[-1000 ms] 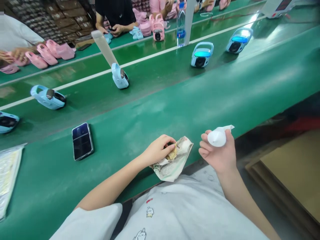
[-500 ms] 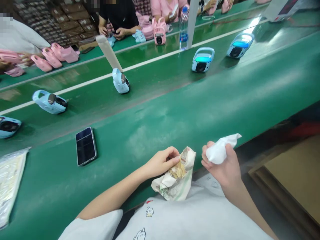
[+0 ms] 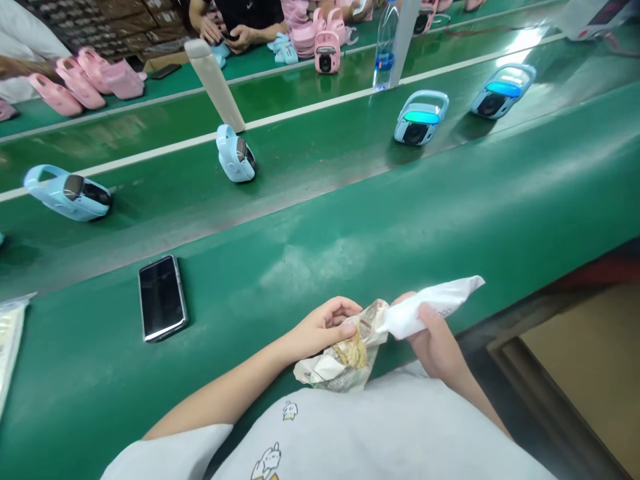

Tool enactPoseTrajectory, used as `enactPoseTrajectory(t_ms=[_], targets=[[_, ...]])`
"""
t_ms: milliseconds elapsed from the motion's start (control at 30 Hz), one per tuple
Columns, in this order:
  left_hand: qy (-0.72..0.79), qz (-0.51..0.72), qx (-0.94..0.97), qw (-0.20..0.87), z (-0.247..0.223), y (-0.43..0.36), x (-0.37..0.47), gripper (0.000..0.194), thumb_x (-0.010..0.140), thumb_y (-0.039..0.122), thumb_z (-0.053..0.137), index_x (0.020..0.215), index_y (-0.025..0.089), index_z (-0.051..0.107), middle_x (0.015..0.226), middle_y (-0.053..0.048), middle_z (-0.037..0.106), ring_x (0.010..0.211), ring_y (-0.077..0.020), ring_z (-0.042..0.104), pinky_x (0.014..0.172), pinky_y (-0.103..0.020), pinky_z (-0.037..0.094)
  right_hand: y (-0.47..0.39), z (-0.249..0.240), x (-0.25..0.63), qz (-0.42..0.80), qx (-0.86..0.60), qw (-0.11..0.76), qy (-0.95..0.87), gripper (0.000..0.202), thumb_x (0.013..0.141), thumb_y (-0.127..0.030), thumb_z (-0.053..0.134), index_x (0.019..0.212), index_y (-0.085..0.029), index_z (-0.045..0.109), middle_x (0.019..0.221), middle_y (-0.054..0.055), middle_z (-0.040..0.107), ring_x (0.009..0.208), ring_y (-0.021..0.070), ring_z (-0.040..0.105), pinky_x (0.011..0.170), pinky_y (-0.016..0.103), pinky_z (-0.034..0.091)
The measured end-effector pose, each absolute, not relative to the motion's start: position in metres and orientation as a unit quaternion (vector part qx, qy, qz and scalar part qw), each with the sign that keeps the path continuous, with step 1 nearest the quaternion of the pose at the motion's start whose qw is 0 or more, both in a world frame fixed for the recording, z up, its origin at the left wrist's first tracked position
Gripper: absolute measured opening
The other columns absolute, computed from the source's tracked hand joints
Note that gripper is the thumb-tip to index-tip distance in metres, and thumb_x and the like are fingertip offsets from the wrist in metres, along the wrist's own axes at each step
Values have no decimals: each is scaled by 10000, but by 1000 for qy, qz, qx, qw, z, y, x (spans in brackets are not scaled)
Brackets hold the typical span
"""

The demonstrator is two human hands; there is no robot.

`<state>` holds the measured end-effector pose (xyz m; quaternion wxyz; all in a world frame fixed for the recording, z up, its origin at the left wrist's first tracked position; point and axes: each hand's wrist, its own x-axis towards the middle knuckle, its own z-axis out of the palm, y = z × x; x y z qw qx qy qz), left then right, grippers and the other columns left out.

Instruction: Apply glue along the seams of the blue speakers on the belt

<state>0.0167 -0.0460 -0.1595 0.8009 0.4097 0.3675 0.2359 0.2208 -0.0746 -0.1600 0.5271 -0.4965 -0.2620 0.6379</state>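
Left grip [image 3: 320,328] on printed wrapper [image 3: 345,363], lettering unreadable

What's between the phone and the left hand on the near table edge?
Nothing: in the head view only bare green table surface lies between the phone and the left hand, which holds the food wrapper.

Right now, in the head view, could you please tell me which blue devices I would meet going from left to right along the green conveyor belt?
Light blue handled device lying on its side → light blue device standing by the beige post → upright blue device with a glowing teal top → blue device with a glowing blue top.
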Motion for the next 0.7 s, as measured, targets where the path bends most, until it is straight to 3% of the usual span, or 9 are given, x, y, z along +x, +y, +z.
enactPoseTrajectory(t_ms=[233, 400, 700], targets=[[371, 239, 350, 826, -161, -44, 16, 414, 697, 318, 756, 1060, 202, 592, 991, -29, 597, 851, -125, 592, 774, -264, 449, -72, -155, 223, 536, -579, 496, -362, 249, 772, -482, 641, 858, -249, 624, 788, 20, 606, 672, 219, 519, 633, 347, 440], [387, 245, 350, 817, -158, -44, 18, 368, 677, 344, 766, 987, 189, 643, 935, -28, 654, 826, -127, 597, 774, -265, 448, -67, -145, 219, 472, -594, 484, -436, 221, 753, -484, 657, 830, -278, 634, 816, 29, 590, 753, 250, 506, 755, 390, 426], [453, 260, 372, 767, -158, -47, 23, 267, 654, 376, 757, 762, 148, 672, 697, 4, 658, 626, -102, 559, 643, -244, 431, -63, -143, 214, 471, -577, 467, -477, 189, 780, -445, 631, 865, -277, 624, 865, 22, 610, 834, 240, 549, 735, 360, 441]])
